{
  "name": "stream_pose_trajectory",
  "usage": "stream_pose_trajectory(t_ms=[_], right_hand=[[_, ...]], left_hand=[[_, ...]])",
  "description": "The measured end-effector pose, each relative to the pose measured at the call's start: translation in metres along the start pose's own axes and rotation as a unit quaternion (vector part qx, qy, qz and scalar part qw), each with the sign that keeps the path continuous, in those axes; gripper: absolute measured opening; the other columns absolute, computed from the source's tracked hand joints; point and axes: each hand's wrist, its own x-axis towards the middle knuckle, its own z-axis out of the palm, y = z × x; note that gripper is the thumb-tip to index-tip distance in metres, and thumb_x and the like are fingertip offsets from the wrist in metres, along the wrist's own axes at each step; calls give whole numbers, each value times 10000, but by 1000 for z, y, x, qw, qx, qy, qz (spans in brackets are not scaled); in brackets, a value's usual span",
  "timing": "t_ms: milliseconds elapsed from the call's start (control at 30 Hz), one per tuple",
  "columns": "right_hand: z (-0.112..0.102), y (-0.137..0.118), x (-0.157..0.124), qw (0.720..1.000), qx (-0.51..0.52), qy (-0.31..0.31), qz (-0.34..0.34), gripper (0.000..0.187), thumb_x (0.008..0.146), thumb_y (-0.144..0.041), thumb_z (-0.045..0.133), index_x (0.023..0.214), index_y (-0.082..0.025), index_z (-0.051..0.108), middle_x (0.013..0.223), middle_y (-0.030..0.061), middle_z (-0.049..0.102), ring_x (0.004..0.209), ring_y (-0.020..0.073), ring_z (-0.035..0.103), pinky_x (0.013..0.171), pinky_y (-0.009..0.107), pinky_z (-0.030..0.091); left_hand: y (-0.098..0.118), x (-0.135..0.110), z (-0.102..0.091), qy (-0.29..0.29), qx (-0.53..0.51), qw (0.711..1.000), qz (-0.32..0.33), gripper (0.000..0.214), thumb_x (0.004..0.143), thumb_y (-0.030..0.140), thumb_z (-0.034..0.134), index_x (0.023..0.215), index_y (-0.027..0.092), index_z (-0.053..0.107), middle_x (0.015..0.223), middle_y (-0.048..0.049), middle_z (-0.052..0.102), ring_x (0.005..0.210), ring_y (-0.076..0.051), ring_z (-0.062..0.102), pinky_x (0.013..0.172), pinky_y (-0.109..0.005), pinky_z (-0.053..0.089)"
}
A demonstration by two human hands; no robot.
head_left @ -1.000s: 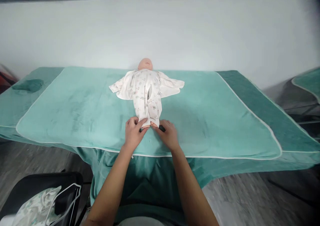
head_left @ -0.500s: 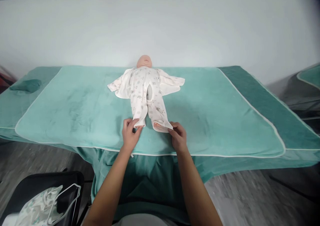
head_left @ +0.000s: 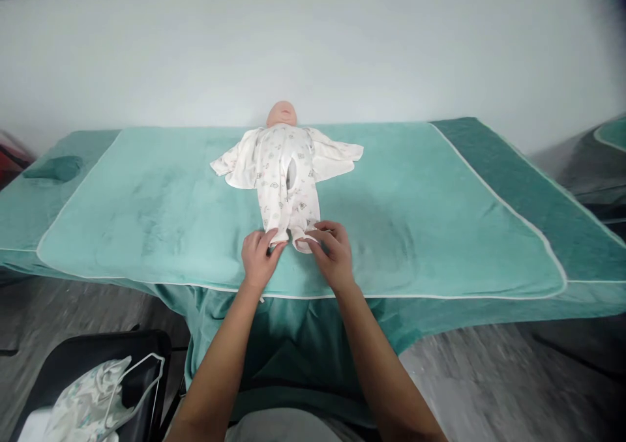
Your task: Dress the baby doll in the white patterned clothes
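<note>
A baby doll (head_left: pixel 282 114) lies on its back on the green-covered bed, head toward the wall. It is dressed in a white printed baby outfit (head_left: pixel 276 158) with an opening at the crotch, and white sleeves spread to both sides. My left hand (head_left: pixel 259 256) pinches the hem of the trouser leg on the left. At the other leg's hem, my right hand (head_left: pixel 332 253) has its fingers closed around the cuff. The two legs lie close together, and the doll's feet are mostly hidden by cloth and fingers.
The bed (head_left: pixel 440 233) has a pale green cover with white piping and a face hole (head_left: pixel 53 168) at the left end. A black chair (head_left: pixel 63 370) at lower left holds printed cloth (head_left: pixel 90 396) and a white hanger (head_left: pixel 159 370). Behind stands a white wall (head_left: pixel 313 44).
My right hand has moved left and slightly up, bringing the right trouser cuff inward against the other leg. The left hand keeps its pinch, shifted only slightly.
</note>
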Motion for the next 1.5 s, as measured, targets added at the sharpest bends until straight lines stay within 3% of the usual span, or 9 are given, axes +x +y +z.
stream_pose_trajectory(t_ms=[200,433,567,667,767,933,1167,1300,1500], right_hand=[[-7,-26,2,999,-11,3,-49,137,989,-262,637,1051,-267,759,936,67,684,896,215,646,785,399,545],[-2,-12,-24,998,-14,-17,-56,188,978,-188,620,1111,-264,729,957,68,687,904,212,646,775,392,558],[-5,-13,-24,997,-16,-30,-65,144,972,-216,644,1091,-266,708,957,66,699,906,219,659,793,406,556],[-1,-26,-14,996,-57,-26,-66,152,970,-244,645,1112,-264,695,1041,85,715,977,242,659,859,440,534],[10,-41,0,987,-115,-79,-84,232,962,-228,638,1191,-247,669,1150,90,726,1102,274,623,973,476,479],[28,-52,12,979,-149,-110,-82,181,936,-165,628,1095,-239,671,1074,54,745,1099,277,594,1076,493,409],[24,-58,1,986,-111,-79,-99,159,910,-113,594,964,-248,658,913,36,708,1010,238,609,1101,472,427],[21,-72,-9,984,-106,-93,-111,162,888,-105,587,912,-259,631,883,26,688,971,233,606,1118,490,427],[20,-67,-14,986,-106,-87,-91,243,940,-115,580,1116,-271,640,1035,37,718,1076,242,628,1140,527,413]], left_hand=[[2,0,-1,18,1,1000,25,330,1006,429,584,1179,171,696,888,-83,691,861,-221,624,795,-345,436],[-5,-12,5,58,-9,998,10,300,1026,329,510,1193,187,714,874,-84,635,813,-200,584,742,-324,446],[-11,-19,10,60,-4,998,30,289,1009,277,525,1189,227,745,851,-72,602,818,-193,567,751,-322,448],[-12,-21,11,45,-2,999,16,300,1006,285,522,1192,244,754,852,-71,597,820,-191,563,757,-329,446],[-12,-20,10,40,-6,999,13,312,1008,289,508,1197,247,753,851,-67,595,822,-191,562,768,-331,449],[-9,-18,9,55,-1,998,40,294,1001,293,525,1196,239,739,851,-70,611,821,-201,569,759,-335,439],[-6,-18,10,68,-10,998,11,320,1000,357,514,1218,174,659,908,-97,682,825,-219,615,774,-356,467],[-8,-19,13,86,-29,996,-5,396,1005,456,473,1238,181,636,958,-100,700,824,-227,621,760,-366,468],[-7,-20,13,87,-8,995,-40,365,978,425,522,1211,164,623,946,-100,680,820,-224,618,746,-362,473]])
